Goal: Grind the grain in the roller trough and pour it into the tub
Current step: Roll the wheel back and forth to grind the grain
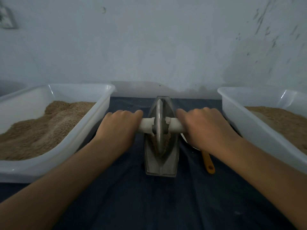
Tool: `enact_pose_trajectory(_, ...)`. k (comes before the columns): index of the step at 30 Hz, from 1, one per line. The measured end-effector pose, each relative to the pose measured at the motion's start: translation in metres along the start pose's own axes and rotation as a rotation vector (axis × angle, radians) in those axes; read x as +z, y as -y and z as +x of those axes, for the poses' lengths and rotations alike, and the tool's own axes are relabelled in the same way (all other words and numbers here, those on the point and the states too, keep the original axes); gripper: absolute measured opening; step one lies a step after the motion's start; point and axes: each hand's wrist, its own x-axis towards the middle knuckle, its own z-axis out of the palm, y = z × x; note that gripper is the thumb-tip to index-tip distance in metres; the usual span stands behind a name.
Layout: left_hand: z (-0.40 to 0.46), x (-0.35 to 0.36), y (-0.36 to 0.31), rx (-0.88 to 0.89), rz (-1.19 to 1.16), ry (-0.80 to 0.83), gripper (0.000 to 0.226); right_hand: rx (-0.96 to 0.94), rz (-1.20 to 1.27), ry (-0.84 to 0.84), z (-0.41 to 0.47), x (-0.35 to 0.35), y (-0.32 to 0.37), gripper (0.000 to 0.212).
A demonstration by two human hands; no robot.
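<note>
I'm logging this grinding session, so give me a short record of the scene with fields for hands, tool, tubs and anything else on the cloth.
left hand: grips pale axle handle
right hand: grips the handle's other end
tool: metal roller disc upright in grey boat-shaped metal trough
grain: brown, beside the disc
tubs: white plastic left tub and right tub, both holding tan grain
extra: orange plastic spoon handle on dark blue cloth

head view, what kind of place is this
Probably a small home or workshop spot for grinding grain by hand, low against a plain scuffed wall. A metal roller trough sits on a dark cloth, with white plastic tubs of tan grain on both sides.
</note>
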Motion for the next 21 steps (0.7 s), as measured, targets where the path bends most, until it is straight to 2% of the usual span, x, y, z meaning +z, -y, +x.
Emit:
enact_pose_trajectory(3, 0.015, 0.006, 0.002, -0.06, -0.051, 0.081, 0.024, 0.002, -0.005, 0.006, 0.013, 0.008, -0.004, 0.054)
enact_pose_trajectory(7, 0.069, 0.017, -0.002, -0.16, -0.003, 0.147, 0.029, 0.13, 0.032, 0.202, 0.057, 0.045, -0.025, 0.025)
enact_pose_trajectory(10, 0.097, 0.018, -0.005, -0.171, 0.065, 0.119, 0.028, 0.221, 0.078, 0.251, 0.078, 0.057, -0.033, 0.025)
enact_pose_trajectory(15, 0.073, 0.012, -0.008, -0.116, 0.081, 0.082, 0.024, 0.235, 0.109, 0.166, 0.051, 0.049, -0.022, 0.026)
enact_pose_trajectory(19, 0.023, 0.0, -0.001, -0.039, 0.058, 0.078, 0.029, 0.098, 0.007, 0.039, 0.008, 0.022, -0.002, 0.039)
enact_pose_trajectory(21, 0.014, 0.0, 0.005, -0.033, 0.015, 0.139, 0.031, 0.055, -0.005, -0.036, -0.001, 0.008, 0.003, 0.048)
